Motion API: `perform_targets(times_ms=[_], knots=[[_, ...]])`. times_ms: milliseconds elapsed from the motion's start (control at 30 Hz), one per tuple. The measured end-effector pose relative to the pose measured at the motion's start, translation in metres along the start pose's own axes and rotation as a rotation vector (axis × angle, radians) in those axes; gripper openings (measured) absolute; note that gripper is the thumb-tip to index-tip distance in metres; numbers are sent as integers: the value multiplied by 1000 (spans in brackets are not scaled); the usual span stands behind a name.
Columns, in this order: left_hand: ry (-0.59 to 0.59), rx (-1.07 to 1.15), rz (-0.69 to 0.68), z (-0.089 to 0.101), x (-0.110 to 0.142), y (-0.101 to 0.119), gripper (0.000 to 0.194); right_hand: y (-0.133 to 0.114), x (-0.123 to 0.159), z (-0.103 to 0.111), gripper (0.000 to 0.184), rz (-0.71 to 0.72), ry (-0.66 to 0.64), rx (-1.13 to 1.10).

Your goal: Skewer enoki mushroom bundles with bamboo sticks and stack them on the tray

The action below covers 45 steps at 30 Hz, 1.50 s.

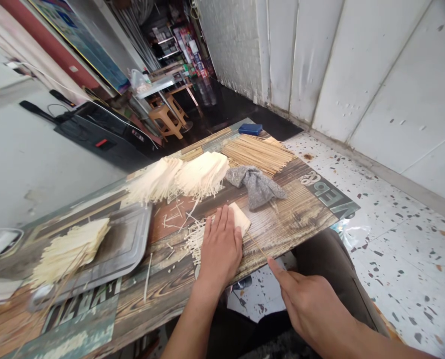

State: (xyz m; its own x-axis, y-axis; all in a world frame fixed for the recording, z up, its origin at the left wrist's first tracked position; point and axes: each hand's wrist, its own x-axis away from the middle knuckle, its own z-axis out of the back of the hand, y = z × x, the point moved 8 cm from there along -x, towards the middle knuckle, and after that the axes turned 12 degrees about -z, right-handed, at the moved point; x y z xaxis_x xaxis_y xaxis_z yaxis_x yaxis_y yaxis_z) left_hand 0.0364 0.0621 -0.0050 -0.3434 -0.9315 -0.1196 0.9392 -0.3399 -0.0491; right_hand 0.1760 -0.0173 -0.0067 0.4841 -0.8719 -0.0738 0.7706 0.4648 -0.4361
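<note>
My left hand [222, 247] lies flat, fingers stretched out, on a pale folded sheet [240, 219] at the table's near edge. Thin white enoki mushrooms [194, 240] stick out from under it on the left. In my right hand [308, 299] is a thin bamboo skewer [258, 246], pinched between closed fingers just off the table edge. Its far end meets the sheet's right edge; whether the tip is inside I cannot tell. Beyond my left hand, a crumpled grey cloth [257, 188] sits beside a heap of pale enoki bundles [203, 172].
Many loose skewers [259, 153] lie at the far end, near a small blue box [250, 129]. On the left, a clear plastic lid or tray [138, 249] bears stacked enoki bundles [73, 244] with skewers. Enoki scraps [175, 214] litter the wooden table [300, 214]. A white wall stands right.
</note>
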Motion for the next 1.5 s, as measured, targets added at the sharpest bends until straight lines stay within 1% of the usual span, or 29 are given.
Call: perform_targets(times_ms=[67, 267, 367, 533, 733, 933, 1200, 1500], knots=[[-6, -3, 0, 0, 0, 0, 52, -1, -2, -4, 57, -3, -23, 51], [1, -8, 0, 1, 0, 1, 52, -4, -9, -15, 65, -45, -156, 167], [-11, -14, 1, 0, -1, 1, 52, -5, -13, -15, 65, -70, -209, 180], [-40, -31, 3, -1, -1, 1, 52, -9, -16, -11, 63, -102, -243, 205], [-52, -33, 0, -3, 0, 0, 52, -10, -23, -8, 64, -162, -310, 198], [-55, -37, 3, -2, -1, 0, 52, -11, -26, -5, 64, -185, -350, 171], [-40, -40, 6, -1, -1, 1, 52, -8, -24, 0, 64, -172, -385, 168], [-59, -46, 7, -2, -2, 1, 52, -16, -34, 15, 62, -157, -405, 202]])
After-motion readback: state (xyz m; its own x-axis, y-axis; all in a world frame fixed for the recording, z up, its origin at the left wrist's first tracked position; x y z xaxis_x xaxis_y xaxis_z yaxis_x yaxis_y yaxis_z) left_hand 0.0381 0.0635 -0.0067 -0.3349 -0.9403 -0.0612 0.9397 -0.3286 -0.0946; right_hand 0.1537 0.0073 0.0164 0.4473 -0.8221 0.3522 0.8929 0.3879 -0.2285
